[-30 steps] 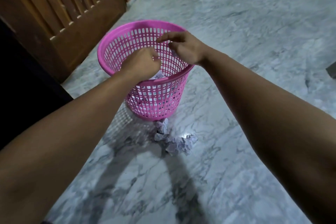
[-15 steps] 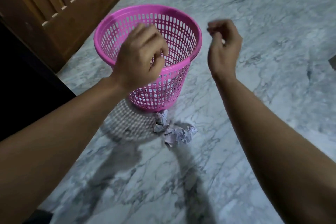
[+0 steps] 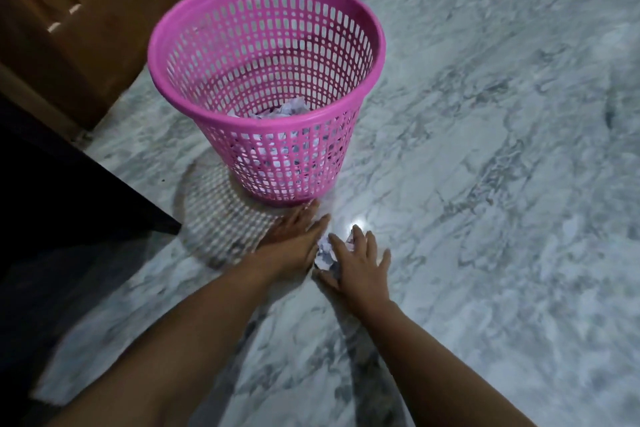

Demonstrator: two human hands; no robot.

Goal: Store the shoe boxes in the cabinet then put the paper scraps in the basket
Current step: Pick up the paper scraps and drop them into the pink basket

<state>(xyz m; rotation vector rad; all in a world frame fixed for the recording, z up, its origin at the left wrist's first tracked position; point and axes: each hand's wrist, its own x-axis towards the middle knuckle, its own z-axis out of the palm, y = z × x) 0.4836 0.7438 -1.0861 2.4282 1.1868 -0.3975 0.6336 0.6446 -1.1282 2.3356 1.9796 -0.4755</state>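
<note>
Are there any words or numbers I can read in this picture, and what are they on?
None can be read.
Crumpled paper scraps between the hands: dark marks, maybe print, too blurred to read.
Scraps inside the pink basket: the same.
Basket and marble floor: no label seen.

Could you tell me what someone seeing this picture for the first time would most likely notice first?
The bright pink basket stands out at once, upright on the grey marble floor with crumpled paper inside it. Just in front of its base, the left hand and right hand reach down with spread fingers around the paper scraps on the floor. A brown wooden door fills the upper left corner.
</note>
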